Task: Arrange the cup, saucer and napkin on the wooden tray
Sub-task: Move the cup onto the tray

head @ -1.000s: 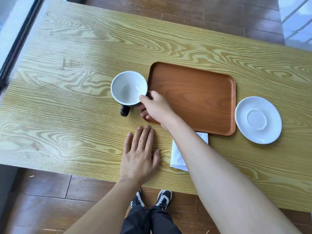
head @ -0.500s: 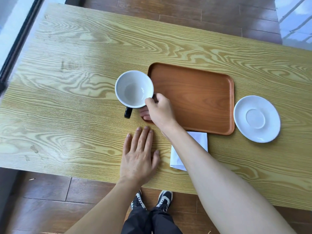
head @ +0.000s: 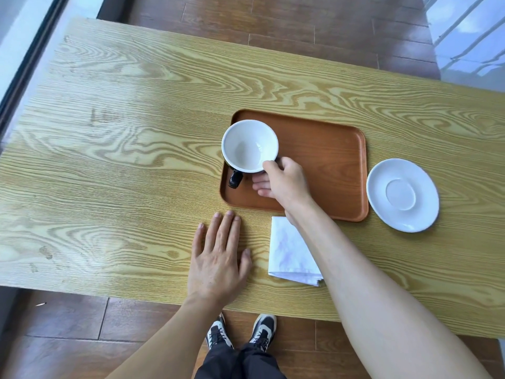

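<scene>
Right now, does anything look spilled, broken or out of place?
Nothing spilled or broken. The saucer and napkin lie off the tray, on the table; the right hand holds the empty cup over it.

**Right half of tray open; near edge crowded**

The cup [head: 249, 145] and the right hand [head: 284, 181] gripping it filled the left end of the wooden tray [head: 328, 160], whose right half lay bare. The saucer [head: 402, 195] sat just beside the tray's right rim. The napkin [head: 291, 255] and right forearm blocked the near approach; the flat left hand [head: 218, 258] lay beside them. The table [head: 123, 160] to the left stood open.
</scene>
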